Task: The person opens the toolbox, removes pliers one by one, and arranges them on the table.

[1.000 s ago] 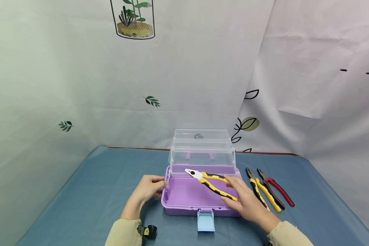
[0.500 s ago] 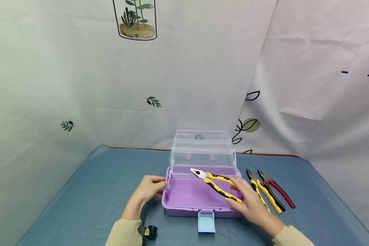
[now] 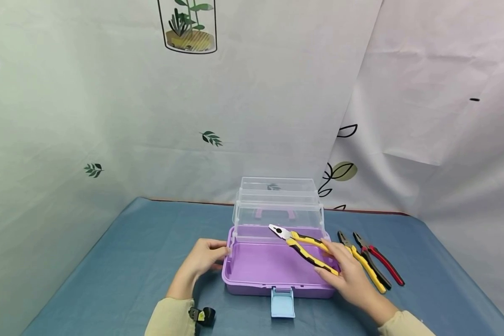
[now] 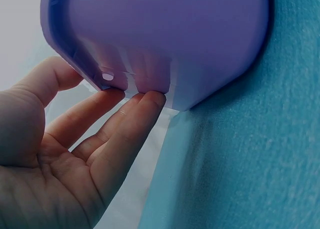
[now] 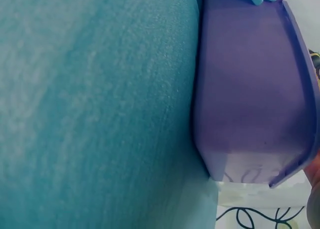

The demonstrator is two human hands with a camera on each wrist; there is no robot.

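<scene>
My left hand pinches the left wall of a purple toolbox; in the left wrist view the thumb is at the rim and the fingertips press the outer side. Over the right part of the box, my right hand holds yellow-and-black combination pliers by their spread handles, metal nose pointing up and left. The toolbox stands open, its clear trays and lid folded back and a light blue latch hanging in front. The right wrist view shows mainly the box's outer wall.
Right of the toolbox lie yellow-and-black pliers and red-and-black pliers, side by side. A blue cloth covers the table. A pale printed curtain hangs behind.
My right hand has moved slightly right with the pliers, across the box toward its right side. The left hand stays at the box's left wall.
</scene>
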